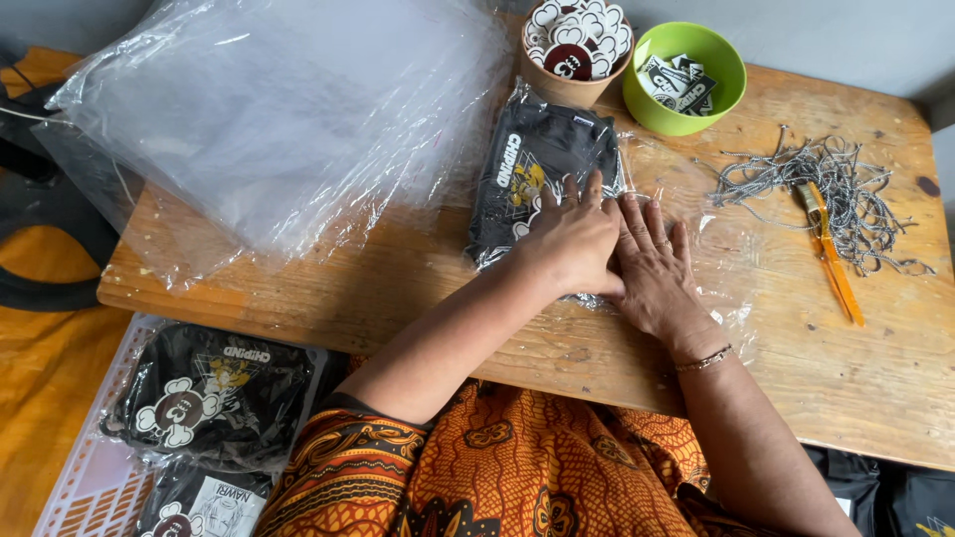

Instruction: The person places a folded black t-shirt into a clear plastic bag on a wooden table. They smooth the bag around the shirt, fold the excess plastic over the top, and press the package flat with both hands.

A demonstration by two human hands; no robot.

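Worn wooden planks make up the table [398, 288] in front of you, its bare grain showing between the things spread over it. At the far left, below the table edge, a white plastic crate [85, 477] holds two black printed garments sealed in clear bags [204, 393], one lying above the other. On the table's left half sits a loose stack of empty clear plastic bags [279, 109], overlapping and hanging slightly past the edge. Near the middle lies the black printed garment [542, 164], already inside its clear bag, with its lower end under your hands. Your left hand [572, 244] rests flat on that bag, fingers extended and pressed down, not gripping anything. Your right hand [657, 273] lies just beside it, touching it, fingers also straight and flat on the clear plastic, with a ring and a thin bracelet showing. Behind the garment, a brown bowl [567, 89] is heaped with round white and dark red stickers. Just beside it, a green bowl [731, 75] holds a few black and white printed cards. Further right, a tangle of grey string [846, 189] lies on the wood, with a yellow-handled tool [831, 249] resting across it.
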